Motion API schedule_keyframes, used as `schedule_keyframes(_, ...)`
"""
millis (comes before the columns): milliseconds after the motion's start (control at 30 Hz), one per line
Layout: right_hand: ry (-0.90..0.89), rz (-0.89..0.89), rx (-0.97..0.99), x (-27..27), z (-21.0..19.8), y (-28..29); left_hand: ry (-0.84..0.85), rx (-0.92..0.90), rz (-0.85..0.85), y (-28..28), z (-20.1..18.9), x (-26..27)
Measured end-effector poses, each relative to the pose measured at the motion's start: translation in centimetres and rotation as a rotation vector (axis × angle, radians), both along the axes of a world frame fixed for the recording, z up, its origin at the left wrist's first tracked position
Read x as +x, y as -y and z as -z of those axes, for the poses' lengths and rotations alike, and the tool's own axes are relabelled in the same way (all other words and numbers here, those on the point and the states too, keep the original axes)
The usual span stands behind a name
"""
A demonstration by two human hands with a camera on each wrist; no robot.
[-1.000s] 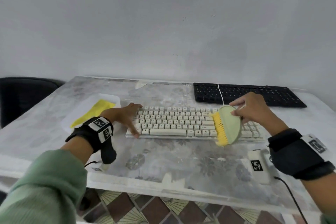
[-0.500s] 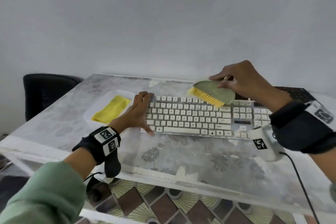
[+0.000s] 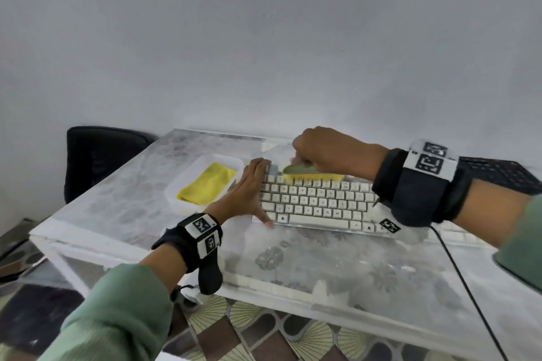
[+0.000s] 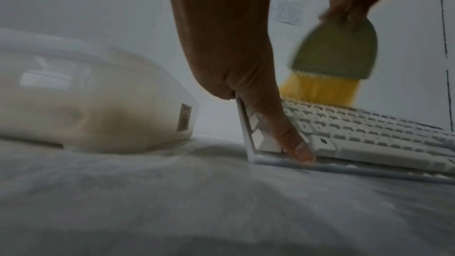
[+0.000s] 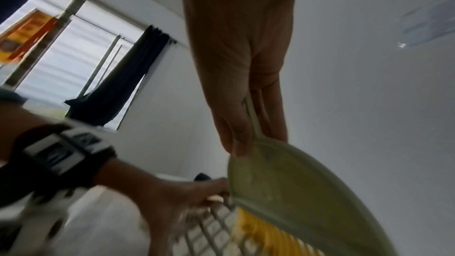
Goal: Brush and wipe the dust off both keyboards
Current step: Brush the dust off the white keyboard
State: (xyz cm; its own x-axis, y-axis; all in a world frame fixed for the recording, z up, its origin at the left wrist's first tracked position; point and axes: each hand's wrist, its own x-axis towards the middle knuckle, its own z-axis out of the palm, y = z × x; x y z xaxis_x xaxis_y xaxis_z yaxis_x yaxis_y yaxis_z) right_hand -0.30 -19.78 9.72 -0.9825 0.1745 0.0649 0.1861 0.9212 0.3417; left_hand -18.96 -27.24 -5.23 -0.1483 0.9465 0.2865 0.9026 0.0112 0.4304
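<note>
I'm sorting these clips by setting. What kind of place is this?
Probably a room in a home or small office, at a desk. A white keyboard and a black keyboard lie on a plastic-covered table, a black chair stands beside it, and a curtained window shows behind.

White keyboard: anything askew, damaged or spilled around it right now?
Nothing stands out. The white keyboard lies flat on the table, left hand steadying its left end, brush on the top row. The cloth sits in its tray.
</note>
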Motion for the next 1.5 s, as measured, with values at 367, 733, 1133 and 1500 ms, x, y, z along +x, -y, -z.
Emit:
schedule_keyframes(367, -0.047, 0.025, -0.063, -2.0, 0.9, -0.1, -0.016, 0.026, 0.059, -0.1, 0.3, -0.2)
schedule_keyframes(733, 0.047, 0.153, -0.043, 3.0, -1.4, -2.7, 0.008, 0.014, 0.093, -0.7, 0.6, -0.6)
schedule_keyframes(1133, -0.266, 0.335, -0.363, 4.8, -2.1, -4.3, 0.002, 0.049, 0.105, -0.5, 0.3, -0.5)
schedule_keyframes(1500, -0.350, 0.467, -0.612, 1.9, -0.1, -3.0, 0.014, 0.065, 0.091, -0.2, 0.4, -0.5)
